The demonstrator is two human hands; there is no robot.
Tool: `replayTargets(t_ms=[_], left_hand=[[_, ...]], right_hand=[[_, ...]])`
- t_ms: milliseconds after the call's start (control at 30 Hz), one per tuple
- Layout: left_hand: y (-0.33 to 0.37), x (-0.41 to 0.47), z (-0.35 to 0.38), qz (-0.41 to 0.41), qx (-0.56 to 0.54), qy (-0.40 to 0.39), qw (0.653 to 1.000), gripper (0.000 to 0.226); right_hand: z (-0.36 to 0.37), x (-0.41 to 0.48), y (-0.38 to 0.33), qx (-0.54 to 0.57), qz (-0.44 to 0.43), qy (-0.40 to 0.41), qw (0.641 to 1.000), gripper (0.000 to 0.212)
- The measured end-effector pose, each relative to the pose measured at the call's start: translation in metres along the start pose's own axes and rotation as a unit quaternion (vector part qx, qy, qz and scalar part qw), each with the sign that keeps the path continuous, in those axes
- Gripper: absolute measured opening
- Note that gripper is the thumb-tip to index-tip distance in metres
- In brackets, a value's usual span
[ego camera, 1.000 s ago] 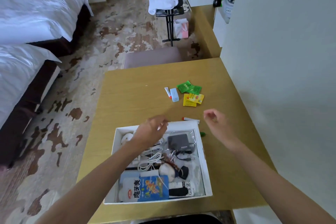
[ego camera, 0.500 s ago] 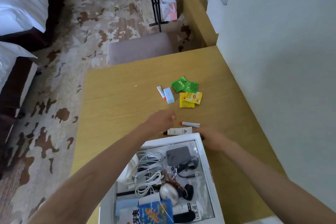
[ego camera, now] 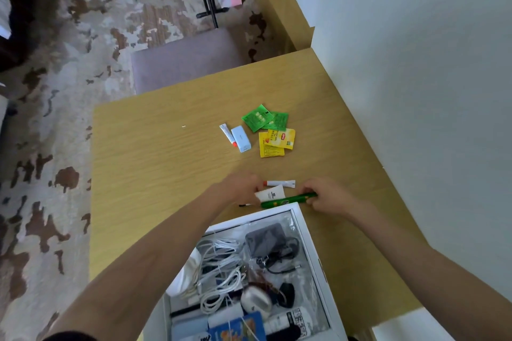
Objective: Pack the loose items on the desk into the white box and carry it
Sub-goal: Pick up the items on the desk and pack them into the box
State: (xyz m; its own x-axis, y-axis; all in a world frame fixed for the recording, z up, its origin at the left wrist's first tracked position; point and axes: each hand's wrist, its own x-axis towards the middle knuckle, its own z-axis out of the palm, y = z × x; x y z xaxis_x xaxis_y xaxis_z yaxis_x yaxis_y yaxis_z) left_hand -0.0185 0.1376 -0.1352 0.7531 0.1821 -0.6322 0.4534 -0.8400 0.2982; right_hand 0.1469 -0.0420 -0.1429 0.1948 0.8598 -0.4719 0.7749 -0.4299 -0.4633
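Observation:
The white box [ego camera: 313, 232] sits at the desk's near edge, holding white cables, a dark adapter and bottles. Just beyond its far rim my left hand [ego camera: 241, 188] grips a white tube [ego camera: 273, 193]. My right hand [ego camera: 325, 196] holds the right end of a green tube [ego camera: 288, 200] lying along the rim. A small white tube with a red cap [ego camera: 279, 183] lies between my hands. Farther off lie green sachets [ego camera: 263, 118], yellow tea sachets [ego camera: 275, 142], a pale blue case [ego camera: 241, 138] and another small tube [ego camera: 227, 134].
The wooden desk [ego camera: 155, 163] stands against a white wall [ego camera: 415, 91] on the right. A mauve stool [ego camera: 182, 61] stands past the desk's far edge, with patterned carpet to the left. A thin dark pen [ego camera: 245, 205] lies by my left wrist.
Both hands moved from above the box to the desk just past its far rim. My left hand closed on the white tube, my right on the green one. The camera tilted down.

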Motion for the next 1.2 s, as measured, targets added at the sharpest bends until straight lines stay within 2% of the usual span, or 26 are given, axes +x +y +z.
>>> replayTargets(t_ms=[100,200,300,400,467,567,633,767,900,1033,1100,1200], left_hand=[[0.002,-0.008,-0.006,-0.011,-0.024,-0.009,1.000,0.028],[0.003,-0.028,-0.015,-0.038,-0.101,0.002,0.994,0.029],[0.011,-0.061,-0.026,-0.059,-0.192,0.107,0.974,0.030],[0.026,-0.106,-0.033,-0.075,-0.324,0.256,0.908,0.026],[0.038,-0.140,-0.033,-0.068,-0.398,0.308,0.861,0.023],[0.054,-0.186,-0.015,-0.035,-0.471,0.329,0.818,0.018],[0.062,-0.209,0.005,-0.025,-0.491,0.322,0.809,0.018],[0.067,-0.236,0.048,-0.054,-0.525,0.330,0.783,0.023],[0.058,-0.253,0.082,-0.085,-0.536,0.370,0.754,0.022],[0.039,-0.270,0.104,-0.109,-0.541,0.439,0.709,0.017],[0.026,-0.280,0.113,-0.121,-0.528,0.452,0.709,0.016],[0.009,-0.293,0.124,-0.115,-0.537,0.422,0.722,0.023]], right_hand=[[-0.003,-0.005,0.001,-0.010,0.004,-0.017,1.000,0.029],[-0.011,-0.014,0.001,0.012,0.018,-0.022,1.000,0.027],[-0.021,-0.031,-0.002,0.127,0.037,0.011,0.991,0.026],[-0.033,-0.049,-0.010,0.244,0.049,0.092,0.964,0.020],[-0.040,-0.065,-0.020,0.343,0.041,0.106,0.933,0.017],[-0.049,-0.092,-0.040,0.449,-0.017,0.077,0.890,0.021],[-0.052,-0.108,-0.058,0.466,-0.059,0.065,0.880,0.024],[-0.045,-0.130,-0.099,0.446,-0.120,0.034,0.886,0.027],[-0.018,-0.141,-0.132,0.385,-0.124,-0.017,0.914,0.025],[0.012,-0.135,-0.152,0.209,-0.087,-0.024,0.974,0.027],[0.027,-0.131,-0.160,0.127,-0.084,-0.034,0.988,0.028],[0.048,-0.127,-0.173,0.032,-0.105,-0.041,0.993,0.029]])
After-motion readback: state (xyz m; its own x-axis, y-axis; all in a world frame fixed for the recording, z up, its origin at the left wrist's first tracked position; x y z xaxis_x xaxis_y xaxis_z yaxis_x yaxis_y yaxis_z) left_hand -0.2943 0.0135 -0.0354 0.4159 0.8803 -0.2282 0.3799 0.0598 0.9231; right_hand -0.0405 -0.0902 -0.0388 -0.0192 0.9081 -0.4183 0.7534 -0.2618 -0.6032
